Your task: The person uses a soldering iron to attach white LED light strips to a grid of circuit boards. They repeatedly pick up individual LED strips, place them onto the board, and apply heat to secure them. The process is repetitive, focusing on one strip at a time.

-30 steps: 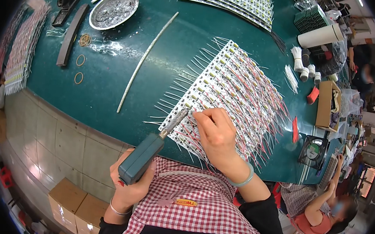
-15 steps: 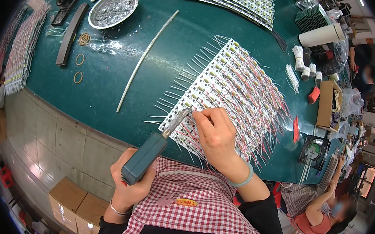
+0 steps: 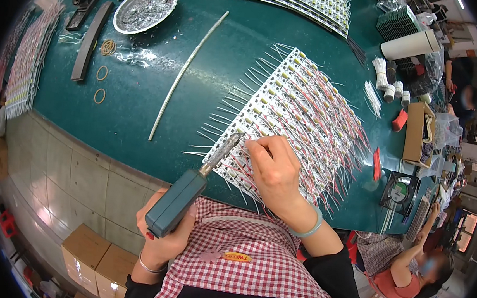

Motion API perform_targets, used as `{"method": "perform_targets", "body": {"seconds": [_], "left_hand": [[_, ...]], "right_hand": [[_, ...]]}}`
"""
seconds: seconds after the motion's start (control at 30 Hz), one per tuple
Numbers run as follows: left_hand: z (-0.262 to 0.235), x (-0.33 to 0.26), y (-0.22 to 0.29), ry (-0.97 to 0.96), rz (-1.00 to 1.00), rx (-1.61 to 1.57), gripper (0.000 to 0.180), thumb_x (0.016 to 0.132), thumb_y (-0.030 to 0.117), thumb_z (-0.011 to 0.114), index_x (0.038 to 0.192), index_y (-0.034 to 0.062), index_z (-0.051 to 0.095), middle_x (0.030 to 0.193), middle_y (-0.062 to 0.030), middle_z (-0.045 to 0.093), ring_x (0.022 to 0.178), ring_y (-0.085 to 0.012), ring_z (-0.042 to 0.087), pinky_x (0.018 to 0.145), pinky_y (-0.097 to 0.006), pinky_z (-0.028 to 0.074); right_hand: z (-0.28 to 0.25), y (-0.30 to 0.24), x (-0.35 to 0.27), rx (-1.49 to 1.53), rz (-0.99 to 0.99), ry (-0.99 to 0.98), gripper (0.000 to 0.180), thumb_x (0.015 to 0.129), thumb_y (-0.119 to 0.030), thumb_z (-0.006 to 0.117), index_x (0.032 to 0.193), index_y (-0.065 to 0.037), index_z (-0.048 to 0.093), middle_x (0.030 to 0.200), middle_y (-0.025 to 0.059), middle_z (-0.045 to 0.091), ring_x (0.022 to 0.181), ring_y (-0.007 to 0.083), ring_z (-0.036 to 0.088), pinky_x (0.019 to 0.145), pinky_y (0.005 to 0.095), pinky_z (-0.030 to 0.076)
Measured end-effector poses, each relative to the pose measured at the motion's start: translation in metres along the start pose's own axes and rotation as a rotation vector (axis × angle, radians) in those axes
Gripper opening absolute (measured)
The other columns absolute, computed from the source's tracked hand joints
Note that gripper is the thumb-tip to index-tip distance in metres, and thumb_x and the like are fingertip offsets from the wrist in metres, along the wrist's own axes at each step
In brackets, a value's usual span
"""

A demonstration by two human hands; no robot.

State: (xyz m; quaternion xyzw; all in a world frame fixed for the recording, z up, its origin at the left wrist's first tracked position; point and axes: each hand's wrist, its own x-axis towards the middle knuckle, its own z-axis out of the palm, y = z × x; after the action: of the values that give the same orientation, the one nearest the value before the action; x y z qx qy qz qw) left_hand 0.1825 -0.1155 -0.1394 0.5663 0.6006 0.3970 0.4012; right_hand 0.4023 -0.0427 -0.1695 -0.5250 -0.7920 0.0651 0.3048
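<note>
A round silver tray (image 3: 145, 8) sits at the upper left of the green tabletop (image 3: 141, 108), with a dark curved bar (image 3: 90, 41) and a black tool (image 3: 87, 4) to its left. Three rubber bands (image 3: 103, 73) lie just below and beside the bar. A long pale rod (image 3: 187, 73) runs diagonally across the middle. At the top lies a stack of pale strips (image 3: 295, 2). At upper right rests a white roll (image 3: 410, 44); further down the right edge stand a small cardboard box (image 3: 416, 132) and a black fan (image 3: 398, 192). Cardboard boxes (image 3: 92, 258) sit on the floor at lower left.
</note>
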Motion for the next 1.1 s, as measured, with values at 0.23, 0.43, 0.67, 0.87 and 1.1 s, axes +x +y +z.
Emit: {"method": "perform_targets", "body": {"seconds": [0.23, 0.43, 0.67, 0.87, 1.1], "left_hand": [[0.0015, 0.0004, -0.0004, -0.011, 0.004, 0.009, 0.019, 0.073, -0.007, 0.072, 0.091, -0.0073, 0.067, 0.087, -0.0144, 0.067, 0.071, -0.0184, 0.065, 0.063, -0.027, 0.051], [0.0035, 0.0002, -0.0025, -0.023, 0.005, 0.029, 0.018, 0.073, -0.006, 0.072, 0.09, -0.0054, 0.066, 0.087, -0.0122, 0.067, 0.072, -0.0166, 0.065, 0.064, -0.027, 0.051], [0.0075, 0.0039, -0.0044, 0.011, 0.116, 0.068, 0.017, 0.073, -0.005, 0.074, 0.088, -0.0033, 0.066, 0.086, -0.0103, 0.067, 0.07, -0.0158, 0.064, 0.064, -0.027, 0.05], [0.0063, 0.0039, -0.0023, 0.009, 0.059, 0.051, 0.016, 0.072, -0.006, 0.072, 0.087, -0.0046, 0.066, 0.083, -0.0109, 0.065, 0.067, -0.017, 0.063, 0.06, -0.027, 0.049], [0.0042, 0.004, -0.004, 0.009, 0.048, 0.012, 0.016, 0.072, -0.007, 0.072, 0.086, -0.0064, 0.066, 0.082, -0.012, 0.064, 0.067, -0.0185, 0.063, 0.058, -0.028, 0.048]], "right_hand": [[0.0007, 0.0004, -0.0008, 0.0, 0.002, -0.001, 0.027, 0.069, 0.006, 0.064, 0.096, 0.0, 0.066, 0.085, 0.0092, 0.057, 0.076, 0.0259, 0.056, 0.06, 0.0354, 0.048], [0.0006, 0.0009, -0.0013, 0.005, 0.001, 0.0, 0.026, 0.07, 0.005, 0.064, 0.095, 0.0, 0.066, 0.086, 0.0092, 0.057, 0.077, 0.0258, 0.056, 0.06, 0.0354, 0.048], [-0.0001, 0.0005, -0.0011, 0.009, -0.001, -0.008, 0.026, 0.07, 0.005, 0.064, 0.096, 0.0, 0.065, 0.086, 0.0094, 0.057, 0.077, 0.0259, 0.056, 0.06, 0.0353, 0.048], [0.0, 0.0002, -0.0007, 0.015, -0.002, -0.004, 0.026, 0.07, 0.005, 0.064, 0.096, 0.001, 0.065, 0.086, 0.0096, 0.057, 0.076, 0.0261, 0.056, 0.06, 0.0357, 0.047], [0.0008, 0.0006, -0.0009, 0.017, -0.003, -0.001, 0.026, 0.07, 0.005, 0.063, 0.096, 0.0, 0.065, 0.086, 0.0097, 0.057, 0.076, 0.0262, 0.056, 0.06, 0.0359, 0.047]]}}
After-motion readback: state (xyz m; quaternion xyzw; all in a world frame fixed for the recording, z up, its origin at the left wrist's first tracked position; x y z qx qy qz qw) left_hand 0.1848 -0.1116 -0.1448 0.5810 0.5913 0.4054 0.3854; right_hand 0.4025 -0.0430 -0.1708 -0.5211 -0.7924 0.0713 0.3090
